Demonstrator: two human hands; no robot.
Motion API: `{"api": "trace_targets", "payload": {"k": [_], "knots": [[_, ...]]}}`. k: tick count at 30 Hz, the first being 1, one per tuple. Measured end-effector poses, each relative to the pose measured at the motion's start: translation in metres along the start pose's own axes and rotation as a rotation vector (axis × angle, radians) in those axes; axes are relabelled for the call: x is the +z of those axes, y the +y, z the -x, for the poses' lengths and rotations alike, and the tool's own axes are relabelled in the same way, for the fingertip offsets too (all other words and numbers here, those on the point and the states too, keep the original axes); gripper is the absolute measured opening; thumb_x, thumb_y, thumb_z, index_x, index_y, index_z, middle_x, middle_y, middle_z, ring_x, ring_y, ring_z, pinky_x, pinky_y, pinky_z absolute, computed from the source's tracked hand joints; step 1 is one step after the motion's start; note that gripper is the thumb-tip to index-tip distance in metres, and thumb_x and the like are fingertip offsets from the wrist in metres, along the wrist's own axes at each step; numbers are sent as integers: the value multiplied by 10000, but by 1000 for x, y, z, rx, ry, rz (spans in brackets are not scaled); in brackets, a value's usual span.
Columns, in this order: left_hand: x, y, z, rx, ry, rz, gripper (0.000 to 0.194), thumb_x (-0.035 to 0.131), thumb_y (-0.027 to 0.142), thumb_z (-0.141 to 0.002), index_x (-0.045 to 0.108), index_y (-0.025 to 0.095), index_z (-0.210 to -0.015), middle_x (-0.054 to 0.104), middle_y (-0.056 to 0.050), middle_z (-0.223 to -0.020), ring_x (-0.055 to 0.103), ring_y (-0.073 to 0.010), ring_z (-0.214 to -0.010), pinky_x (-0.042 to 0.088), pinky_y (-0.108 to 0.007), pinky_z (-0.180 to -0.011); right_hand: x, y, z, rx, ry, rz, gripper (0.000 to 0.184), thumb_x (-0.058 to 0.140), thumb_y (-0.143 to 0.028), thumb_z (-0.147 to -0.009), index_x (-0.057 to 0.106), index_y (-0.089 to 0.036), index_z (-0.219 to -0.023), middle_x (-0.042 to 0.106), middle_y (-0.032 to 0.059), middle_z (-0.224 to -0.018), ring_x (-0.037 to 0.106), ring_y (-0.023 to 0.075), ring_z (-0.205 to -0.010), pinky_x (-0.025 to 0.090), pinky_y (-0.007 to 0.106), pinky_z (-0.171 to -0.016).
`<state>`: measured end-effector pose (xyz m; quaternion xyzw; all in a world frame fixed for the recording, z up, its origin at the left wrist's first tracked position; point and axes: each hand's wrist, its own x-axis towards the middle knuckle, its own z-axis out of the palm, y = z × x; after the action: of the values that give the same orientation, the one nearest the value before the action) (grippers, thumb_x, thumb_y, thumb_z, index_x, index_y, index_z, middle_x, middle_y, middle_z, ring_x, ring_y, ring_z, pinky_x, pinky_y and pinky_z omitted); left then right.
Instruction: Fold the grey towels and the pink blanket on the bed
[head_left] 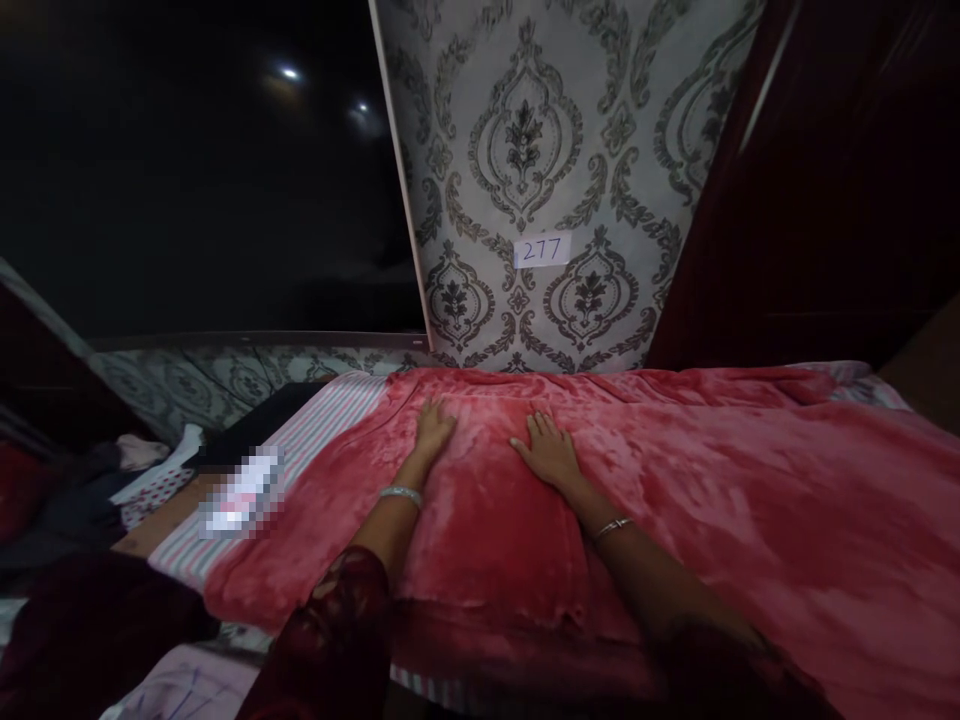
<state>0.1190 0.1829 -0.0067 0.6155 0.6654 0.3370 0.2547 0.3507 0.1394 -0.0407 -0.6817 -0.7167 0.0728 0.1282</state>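
Note:
A red plush blanket [495,510] is spread over a surface in front of me, with a folded section lying on its middle. My left hand [435,428] rests palm down on the left side of that section, fingers stretched toward the wall. To its right my right hand [549,450] lies flat on the fabric, its fingers spread and the thumb pointing left. Neither hand grips the cloth. Under the blanket a striped sheet [341,405] shows at the left edge. Bracelets sit on both wrists.
A large dark television screen [210,180] stands at the back left. Behind the blanket is a patterned wall with a paper label [542,249] reading 277. A dark red panel [825,180] rises at right. A blurred-out pale object [244,495] and heaped clothes [154,490] lie at left.

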Motion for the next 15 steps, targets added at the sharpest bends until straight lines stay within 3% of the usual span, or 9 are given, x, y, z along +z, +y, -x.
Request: {"api": "trace_targets", "payload": {"k": [4,8,11,15], "knots": [[-33,-16,33,-143,-5,255,675,661,377,-861,471,99,-1446,675,-192,-1261,673,-301,-1120,555,-417,-934,-11,6,-11,-12,-36,-25,632,433,-479,-996,447,-114,-1512,351,171,-1612,299,291,-1499,286,517,-1177],[-49,-36,84,-201,-103,536,750,838,439,-679,597,88,-1296,745,-163,-1054,729,-275,-913,589,-359,-786,-35,8,-39,-46,-25,-51,436,463,-328,-974,644,-150,-1328,631,176,-1367,565,296,-1294,408,431,-1088],[-52,-43,127,-190,-265,859,779,922,470,-533,681,92,-1170,757,-170,-1041,731,-313,-949,585,-383,-846,-46,0,-62,-139,-1,-67,482,536,-278,-931,593,-168,-1396,597,149,-1422,535,281,-1333,397,366,-1103],[-57,-41,175,-239,-283,855,643,881,522,-613,729,111,-1084,778,-150,-998,742,-334,-942,586,-430,-878,-40,-12,-85,-248,-50,-78,670,668,-241,-838,505,-185,-1485,514,119,-1514,489,263,-1383,376,318,-1128]]}}
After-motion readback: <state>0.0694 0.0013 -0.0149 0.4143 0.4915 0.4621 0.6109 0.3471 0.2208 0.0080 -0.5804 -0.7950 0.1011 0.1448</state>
